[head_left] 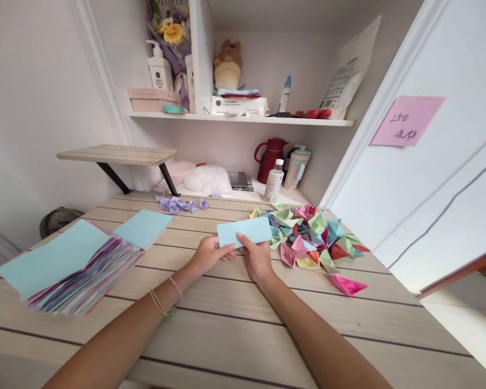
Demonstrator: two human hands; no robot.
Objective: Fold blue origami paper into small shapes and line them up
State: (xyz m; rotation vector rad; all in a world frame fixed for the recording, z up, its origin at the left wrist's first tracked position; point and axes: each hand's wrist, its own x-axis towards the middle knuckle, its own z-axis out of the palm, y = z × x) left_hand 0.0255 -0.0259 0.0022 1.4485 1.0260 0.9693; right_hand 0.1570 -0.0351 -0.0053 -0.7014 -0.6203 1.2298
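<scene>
Jug (270, 162), deep red, stands at the back beside a white-capped bottle (274, 183) and a lidded tumbler (297, 168); what's inside any of them, I can't tell! Above, the shelf (243, 118) carries a pink box (152, 101), contents hidden, a pump bottle (161, 73) behind it, and a plush toy (228, 65). Down to the slatted counter (210, 324): a colourful heap of paper boats (308, 237) at right, a fanned paper stack (76, 270) at left. And centre stage, blue paper (244, 226), held up just left of the heap, left hand (208, 255) pinching its lower left, right hand (259, 258) gripping lower right, thumb across the front! A pink note (408, 121) is stuck on the white surface at right.
</scene>
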